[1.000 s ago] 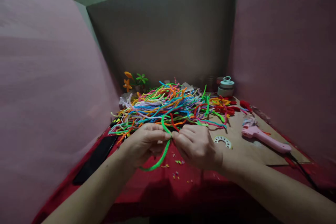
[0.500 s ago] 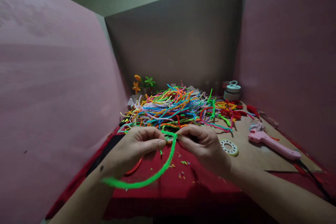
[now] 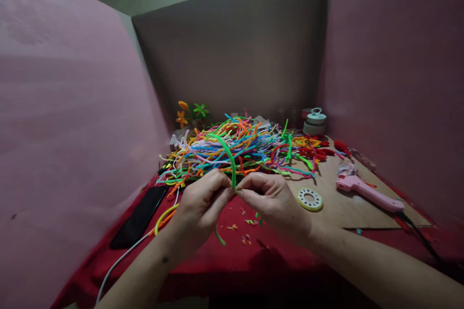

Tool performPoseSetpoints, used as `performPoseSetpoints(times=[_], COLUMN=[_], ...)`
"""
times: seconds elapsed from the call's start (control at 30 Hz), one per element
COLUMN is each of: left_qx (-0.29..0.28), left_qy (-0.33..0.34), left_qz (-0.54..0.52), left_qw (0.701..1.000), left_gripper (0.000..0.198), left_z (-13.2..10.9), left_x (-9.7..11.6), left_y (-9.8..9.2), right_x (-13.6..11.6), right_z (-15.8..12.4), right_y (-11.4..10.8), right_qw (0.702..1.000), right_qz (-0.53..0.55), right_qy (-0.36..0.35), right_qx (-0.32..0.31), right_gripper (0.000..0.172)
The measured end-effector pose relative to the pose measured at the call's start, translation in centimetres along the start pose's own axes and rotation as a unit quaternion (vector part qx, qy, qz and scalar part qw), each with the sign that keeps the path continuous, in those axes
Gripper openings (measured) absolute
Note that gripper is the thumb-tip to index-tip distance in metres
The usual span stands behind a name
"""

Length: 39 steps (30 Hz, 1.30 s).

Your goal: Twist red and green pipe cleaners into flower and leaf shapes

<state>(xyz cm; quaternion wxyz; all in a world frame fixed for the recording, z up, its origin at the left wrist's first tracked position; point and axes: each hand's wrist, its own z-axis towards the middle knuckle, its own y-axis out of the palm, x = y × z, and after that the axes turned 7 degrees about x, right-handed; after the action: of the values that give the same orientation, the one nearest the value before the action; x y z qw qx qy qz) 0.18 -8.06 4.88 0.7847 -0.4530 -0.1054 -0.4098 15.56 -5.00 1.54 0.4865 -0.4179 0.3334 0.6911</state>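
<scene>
My left hand (image 3: 205,200) and my right hand (image 3: 273,200) meet fingertip to fingertip above the red cloth (image 3: 232,260). Both pinch a bright green pipe cleaner (image 3: 230,157) between thumb and forefinger. From the pinch it arches up and to the left, in front of the heap of colourful pipe cleaners (image 3: 235,147). Short green ends show below the hands, one under my left hand and one by my right fingers. The exact spot where the fingers grip is small and partly hidden.
A black phone (image 3: 139,217) and a white cable lie left. A brown board (image 3: 333,207) on the right bears a tape roll (image 3: 310,199) and a pink glue gun (image 3: 369,193). A lidded jar (image 3: 314,121) and orange flowers (image 3: 181,118) stand behind. Pink panels flank the table.
The long green pipe cleaner has swung from below my hands to above them. My hands have come together, and the view has shifted a little, showing more of the phone and cable.
</scene>
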Motion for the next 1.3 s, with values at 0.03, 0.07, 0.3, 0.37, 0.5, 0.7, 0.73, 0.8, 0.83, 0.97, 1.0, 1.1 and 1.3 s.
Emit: performPoseSetpoints(times=[0.03,0.07,0.3,0.37,0.5,0.7,0.73,0.8,0.83,0.97,1.0,1.1,1.3], left_qx=[-0.014,-0.030,-0.016,0.019,0.047,0.064,0.052,0.022,0.008,-0.030,-0.041,-0.053,-0.009], left_qy=[-0.054,-0.113,-0.219,-0.185,-0.173,-0.239,-0.246,-0.257,-0.262,-0.292,-0.299,-0.297,-0.275], left_qz=[-0.038,-0.089,-0.263,-0.202,-0.156,-0.170,-0.171,-0.168,-0.164,-0.170,-0.179,-0.202,-0.286], left_qw=[0.998,0.989,0.939,0.961,0.972,0.954,0.953,0.952,0.951,0.941,0.936,0.932,0.918], left_gripper=[0.017,0.017,0.017,0.013,0.009,0.012,0.012,0.015,0.017,0.024,0.024,0.024,0.026], left_z=[0.2,0.4,1.1,1.0,1.0,1.6,1.7,1.8,1.8,1.8,1.8,1.7,1.9], left_x=[0.0,-0.2,-0.4,0.1,0.6,-0.2,-0.3,-0.7,-0.8,-1.2,-1.3,-1.6,-3.1], left_y=[0.1,0.3,1.6,1.7,1.1,-0.2,-0.2,-0.3,-0.2,-0.1,-0.1,-0.2,-1.1], right_x=[-0.1,-0.1,0.7,0.7,-0.4,-1.2,-1.1,-0.8,-0.7,-0.3,-0.3,-0.3,-0.1], right_z=[-0.2,-0.3,-0.2,0.2,0.7,1.3,1.4,1.5,1.5,1.3,1.2,1.0,1.0], right_y=[0.0,0.0,0.4,0.3,-0.4,-2.0,-2.1,-2.2,-2.2,-1.9,-1.8,-1.7,-2.1], right_qw=[1.000,0.998,0.970,0.980,0.995,0.987,0.988,0.989,0.989,0.989,0.988,0.981,0.980], right_qz=[-0.023,-0.050,-0.167,-0.149,-0.092,-0.076,-0.073,-0.070,-0.075,-0.116,-0.134,-0.188,-0.170], right_qy=[-0.018,-0.044,-0.157,-0.109,-0.021,0.096,0.100,0.101,0.100,0.070,0.054,0.010,0.064], right_qx=[0.006,0.017,0.084,0.074,-0.015,-0.100,-0.096,-0.084,-0.080,-0.067,-0.062,-0.052,-0.084], right_gripper=[0.011,0.012,0.015,0.015,0.013,0.020,0.020,0.017,0.017,0.016,0.016,0.015,0.025])
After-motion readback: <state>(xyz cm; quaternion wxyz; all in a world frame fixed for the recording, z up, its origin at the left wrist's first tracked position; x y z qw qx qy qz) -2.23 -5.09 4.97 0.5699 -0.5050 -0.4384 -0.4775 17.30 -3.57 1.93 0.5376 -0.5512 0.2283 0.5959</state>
